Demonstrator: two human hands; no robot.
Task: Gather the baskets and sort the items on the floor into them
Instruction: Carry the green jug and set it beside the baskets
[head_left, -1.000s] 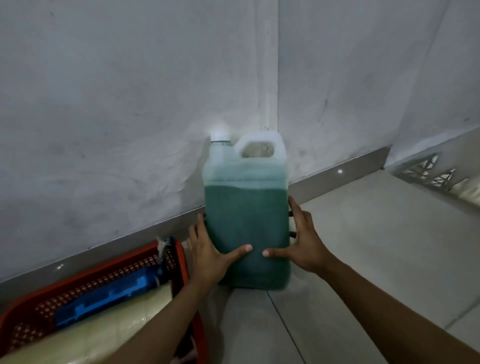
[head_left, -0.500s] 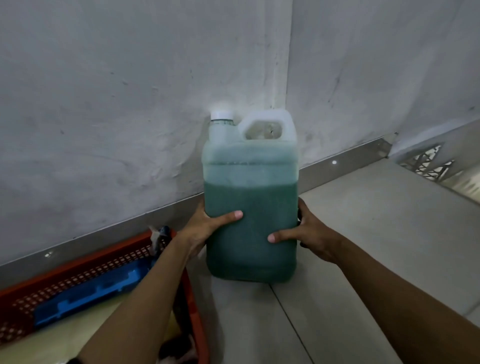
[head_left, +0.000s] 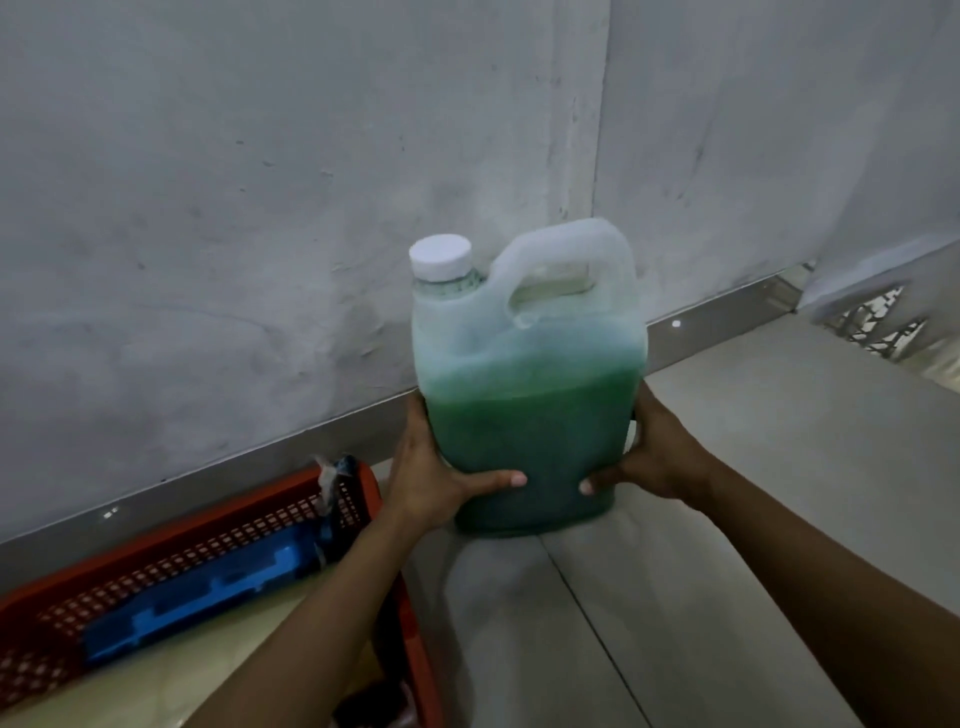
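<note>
A translucent plastic jug (head_left: 530, 395) with a white cap, a moulded handle and green liquid inside is held above the floor, tilted slightly toward me. My left hand (head_left: 431, 467) grips its left side near the bottom. On the opposite side my right hand (head_left: 649, 452) clasps it, thumb across the front. Both thumbs press the jug's front face. An orange mesh basket (head_left: 218, 535) lies at the lower left by the wall, holding a blue plastic item (head_left: 197, 597) and a pale yellow flat object (head_left: 171, 686).
A grey plaster wall (head_left: 260, 208) with a metal skirting strip runs behind the jug and meets a second wall in a corner. Pale floor tiles (head_left: 727, 519) stretch to the right. A patterned vent block (head_left: 878, 322) sits at the far right.
The jug has been lifted off the floor and brought closer to me, tipping slightly. My hands have slid lower along its sides. The basket stays in place.
</note>
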